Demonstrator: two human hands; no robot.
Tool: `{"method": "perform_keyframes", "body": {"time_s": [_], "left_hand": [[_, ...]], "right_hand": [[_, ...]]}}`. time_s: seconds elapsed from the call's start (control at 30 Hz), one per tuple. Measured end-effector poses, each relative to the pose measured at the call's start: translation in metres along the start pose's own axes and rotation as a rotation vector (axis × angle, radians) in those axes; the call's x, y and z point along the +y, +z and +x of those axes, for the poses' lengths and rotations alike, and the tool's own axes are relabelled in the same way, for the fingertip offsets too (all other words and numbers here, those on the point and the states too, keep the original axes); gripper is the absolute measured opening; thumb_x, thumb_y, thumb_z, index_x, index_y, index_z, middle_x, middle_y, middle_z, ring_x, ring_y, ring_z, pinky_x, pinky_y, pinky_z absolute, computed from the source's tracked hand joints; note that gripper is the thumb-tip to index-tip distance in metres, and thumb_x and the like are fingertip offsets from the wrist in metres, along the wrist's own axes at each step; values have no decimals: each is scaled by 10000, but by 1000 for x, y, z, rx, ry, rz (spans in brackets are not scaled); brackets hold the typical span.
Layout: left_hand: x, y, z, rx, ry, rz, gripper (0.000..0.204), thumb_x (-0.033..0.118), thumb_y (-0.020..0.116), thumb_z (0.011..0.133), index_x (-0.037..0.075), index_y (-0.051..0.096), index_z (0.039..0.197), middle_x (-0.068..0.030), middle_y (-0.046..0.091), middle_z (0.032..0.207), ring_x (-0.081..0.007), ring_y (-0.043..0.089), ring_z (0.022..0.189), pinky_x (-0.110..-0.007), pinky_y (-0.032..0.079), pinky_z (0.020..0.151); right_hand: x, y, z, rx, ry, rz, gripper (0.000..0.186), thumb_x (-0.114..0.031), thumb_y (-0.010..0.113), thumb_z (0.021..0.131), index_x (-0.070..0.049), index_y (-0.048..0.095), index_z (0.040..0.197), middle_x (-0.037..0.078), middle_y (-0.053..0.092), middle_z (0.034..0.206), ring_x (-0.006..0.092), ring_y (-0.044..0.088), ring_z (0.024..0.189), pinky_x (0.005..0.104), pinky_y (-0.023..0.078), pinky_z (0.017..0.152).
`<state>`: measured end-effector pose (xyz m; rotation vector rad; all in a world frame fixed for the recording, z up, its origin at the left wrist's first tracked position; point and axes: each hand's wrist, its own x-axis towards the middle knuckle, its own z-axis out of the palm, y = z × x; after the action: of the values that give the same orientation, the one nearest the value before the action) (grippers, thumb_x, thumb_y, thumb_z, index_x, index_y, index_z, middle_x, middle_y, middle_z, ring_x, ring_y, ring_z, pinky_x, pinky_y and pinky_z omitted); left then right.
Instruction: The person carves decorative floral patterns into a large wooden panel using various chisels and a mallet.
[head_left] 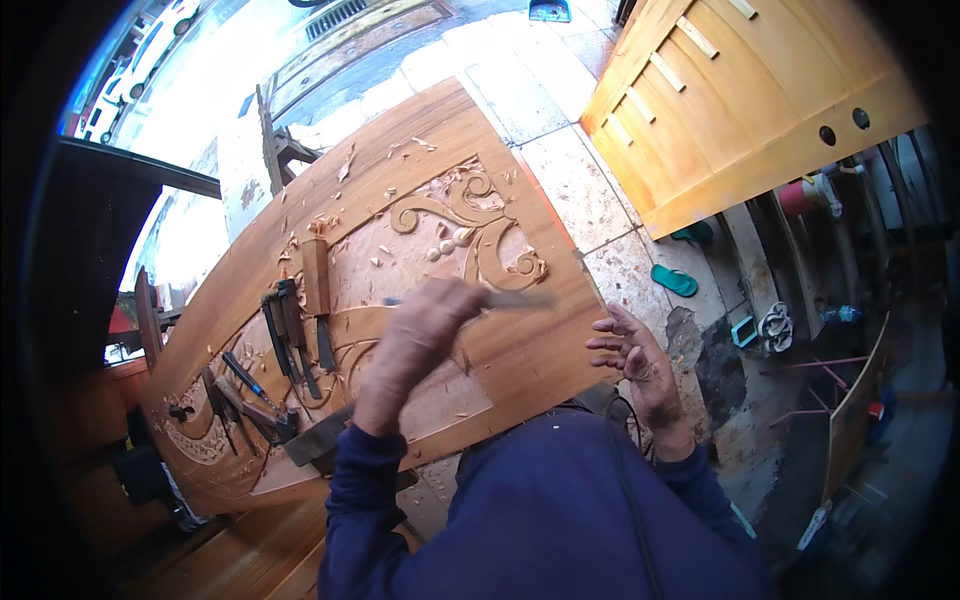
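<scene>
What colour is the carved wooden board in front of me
The carved wooden board is warm brown, paler where recessed, best seen in the head view.

The left hand (425,322), a tool (520,299) in it, is above the board (540,355), the right hand (643,370) at its right edge; chisels (325,345) lie on the board's left half, a slipper (674,281) on the floor (570,175) to the right, a panel (745,115) beyond the slipper

Held tool (520,299) blurred, kind unclear

Matt-ish wood is seen on the carved panel (352,252), way glossier wood on the yellow board (745,125), cloth on sleeves (372,500).
</scene>
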<state>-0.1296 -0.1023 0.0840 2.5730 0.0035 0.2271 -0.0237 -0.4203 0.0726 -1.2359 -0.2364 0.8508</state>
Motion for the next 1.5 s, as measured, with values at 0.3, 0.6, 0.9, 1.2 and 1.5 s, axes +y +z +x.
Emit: {"method": "perform_keyframes", "body": {"time_s": [0.3,0.6,0.9,1.2,1.5], "left_hand": [[20,73,69,-232,314,-367,275,290,669,981,107,642,1185,-83,624,1046,-290,590,977,-432,486,829],[-4,123,85,72,97,-511,447,293,625,1040,94,592,641,-87,600,631,-303,517,661,-429,401,696],[-11,129,84,238,42,-734,426,235,544,1021,114,609,617,-72,593,599,-300,489,575,-443,369,661],[-12,131,91,278,-21,-751,404,230,543,1002,113,620,624,-70,588,590,-296,478,560,-437,362,654],[-5,139,100,301,-79,-616,451,232,579,998,121,530,563,-75,520,553,-302,452,549,-447,346,637]], "right_hand": [[13,0,16,-107,367,-64,613,-152,579,1116,-36,333,1666,-15,577,898,26,479,602,201,410,517],[10,62,40,131,354,-63,543,-167,536,1136,-9,398,1638,-32,514,858,41,452,719,209,398,623],[-22,88,53,165,413,-89,533,-139,509,1133,6,396,1634,-40,482,837,37,423,694,207,373,587],[-40,85,66,176,516,-131,516,-115,500,1134,-44,419,1639,-45,500,830,10,385,604,194,358,504],[-35,55,75,164,518,-197,511,-139,547,1123,-53,466,1620,-47,515,834,18,419,650,195,364,545]]}}
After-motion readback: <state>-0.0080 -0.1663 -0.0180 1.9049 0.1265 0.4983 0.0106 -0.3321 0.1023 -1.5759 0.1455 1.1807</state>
